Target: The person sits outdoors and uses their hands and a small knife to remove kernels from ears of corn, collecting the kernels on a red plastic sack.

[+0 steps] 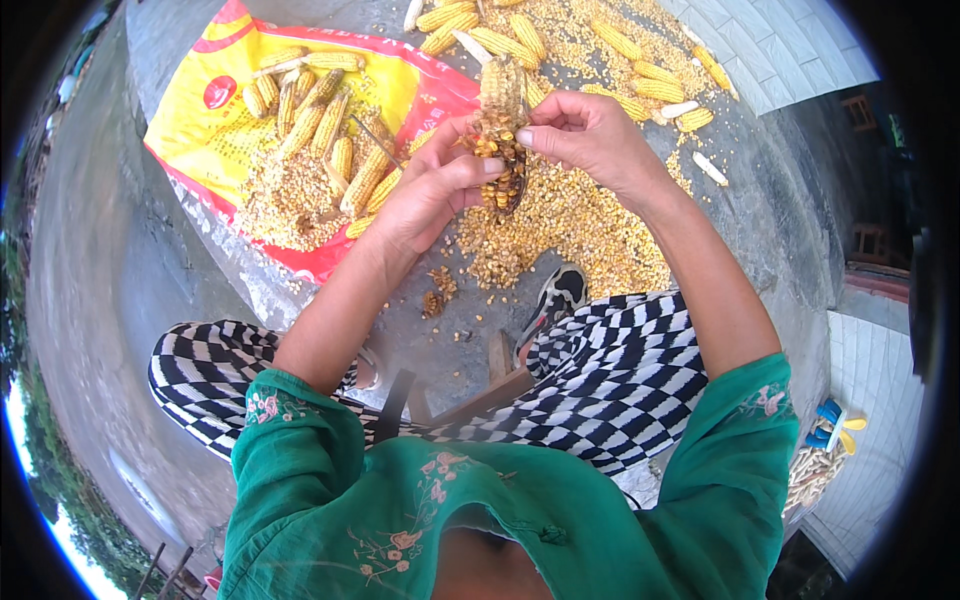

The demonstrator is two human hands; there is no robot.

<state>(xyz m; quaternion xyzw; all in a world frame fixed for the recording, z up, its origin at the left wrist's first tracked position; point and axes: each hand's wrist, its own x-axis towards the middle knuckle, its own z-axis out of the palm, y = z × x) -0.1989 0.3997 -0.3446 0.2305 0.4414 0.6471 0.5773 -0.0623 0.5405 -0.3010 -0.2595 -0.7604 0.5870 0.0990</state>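
A partly shelled corn cob (504,161) is held upright before me, its upper part bare and its lower part bearing dark and yellow kernels. My left hand (442,176) grips its lower part from the left, thumb across the kernels. At its right side, my right hand (585,135) pinches the cob between thumb and index finger. Below the cob, a heap of loose corn kernels (574,225) spreads on the concrete floor. To the left, several ears of corn (326,124) lie on a yellow and red plastic sack, with a thin metal tool (375,141) among them.
More ears (510,45) and loose kernels lie farther off, with a bare cob (709,169) at the right. A shoe (559,296) rests by the heap's near edge. Between the legs is a wooden stool part (487,397). The sack (176,112) bears writing.
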